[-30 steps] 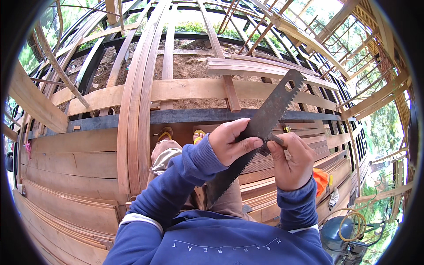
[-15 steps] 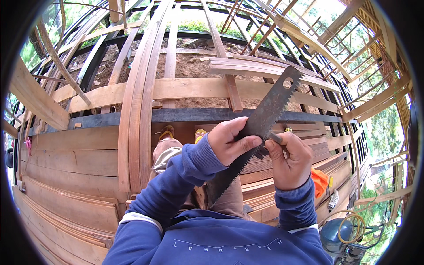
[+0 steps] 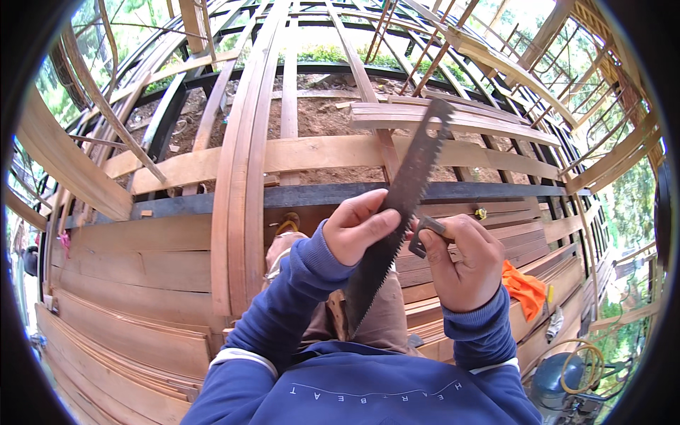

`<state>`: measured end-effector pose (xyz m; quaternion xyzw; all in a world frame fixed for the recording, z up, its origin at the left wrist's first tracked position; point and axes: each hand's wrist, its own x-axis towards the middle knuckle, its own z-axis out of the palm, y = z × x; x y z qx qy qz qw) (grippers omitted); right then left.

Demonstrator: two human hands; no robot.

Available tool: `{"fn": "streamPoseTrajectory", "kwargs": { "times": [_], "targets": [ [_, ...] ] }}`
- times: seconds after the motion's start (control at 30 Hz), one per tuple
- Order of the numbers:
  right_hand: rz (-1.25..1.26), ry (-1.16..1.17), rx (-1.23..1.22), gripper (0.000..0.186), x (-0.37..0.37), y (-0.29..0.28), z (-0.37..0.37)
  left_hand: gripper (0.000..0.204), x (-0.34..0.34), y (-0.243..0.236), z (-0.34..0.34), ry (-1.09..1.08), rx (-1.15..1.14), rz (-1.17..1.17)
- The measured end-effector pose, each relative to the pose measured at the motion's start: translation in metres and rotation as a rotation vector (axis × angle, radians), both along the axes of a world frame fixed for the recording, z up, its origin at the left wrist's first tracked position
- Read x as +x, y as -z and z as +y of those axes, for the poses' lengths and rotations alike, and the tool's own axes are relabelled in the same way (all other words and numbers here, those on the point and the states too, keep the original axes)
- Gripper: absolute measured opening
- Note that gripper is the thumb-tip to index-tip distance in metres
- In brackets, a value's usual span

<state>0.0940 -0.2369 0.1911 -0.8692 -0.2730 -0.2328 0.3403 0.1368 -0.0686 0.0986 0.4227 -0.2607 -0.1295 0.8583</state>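
Pink strip (image 3: 64, 244): one, hanging at the far left edge of the boarding.
Wooden post (image 3: 71, 159): one, thick, leaning, its lower end at the dark beam (image 3: 312, 195).
Stack of boards (image 3: 117, 347): flat, brown, several layers, lower left.
Wood block (image 3: 146, 213): one, small, on the dark beam.
Long boards (image 3: 237, 205): a group side by side, lying across the dark beam and running away from the person.
Sandal (image 3: 287, 227): one, yellow strap, on a foot just right of the long boards.
Left hand (image 3: 354, 234): closed around the saw, thumb on the near face.
Saw (image 3: 384, 251): one, dark blade, in front of the person's body, slanting from lower left to upper right; toothed edge facing right.
Metal piece (image 3: 431, 225): one, small, dark, slotted end just beside the teeth; contact cannot be told.
Right hand (image 3: 466, 262): pinching the metal piece between thumb and fingers.
Orange cloth (image 3: 523, 292): one, crumpled, on the boards.
Tank (image 3: 563, 375): one, blue-grey, lower right.
Hose (image 3: 597, 358): yellow, looped by the tank.
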Motion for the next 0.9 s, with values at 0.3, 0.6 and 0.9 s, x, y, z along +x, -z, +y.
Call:
{"fn": "streamPoseTrajectory", "kwargs": {
  "times": [0.3,0.6,0.9],
  "targets": [
    [-0.022,-0.032,0.104,0.011,-0.007,0.007,0.006,0.043,0.001,0.007,0.012,-0.159,-0.111,0.017],
    [-0.074,-0.094,0.086,0.012,-0.005,0.008,0.009,0.044,0.002,0.007,0.015,-0.069,-0.162,-0.034],
    [-0.096,-0.091,0.056,0.011,-0.004,0.008,0.009,0.043,0.002,0.006,0.012,-0.049,-0.160,-0.049]
  ]
}}
